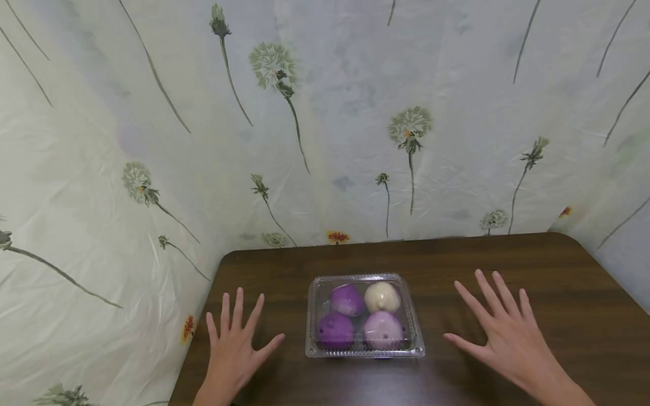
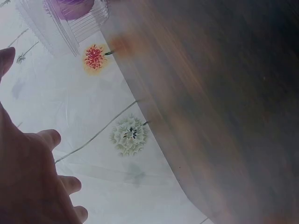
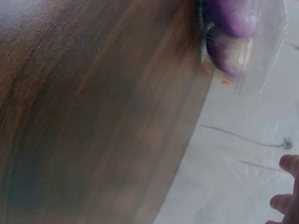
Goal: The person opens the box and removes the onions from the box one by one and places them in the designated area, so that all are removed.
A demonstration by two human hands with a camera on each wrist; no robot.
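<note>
A clear plastic clamshell box (image 1: 414,347) sits closed on the table, with several round ball-like items inside. Two are deep purple, one is pale lilac (image 1: 383,331) and one is cream white (image 1: 382,297); their exact kind I cannot tell. To the left of the box my left hand (image 1: 233,344) is spread, fingers straight and apart, holding nothing. On the other side my right hand (image 1: 508,332) is likewise spread and touches no object. Parts of the box also appear at the top of the left wrist view and the top of the right wrist view.
A dark brown wooden table (image 1: 284,262) with rounded corners lies under the hands and the box. Behind it and along its left side hangs a pale sheet (image 1: 345,141) printed with dandelions and small orange flowers.
</note>
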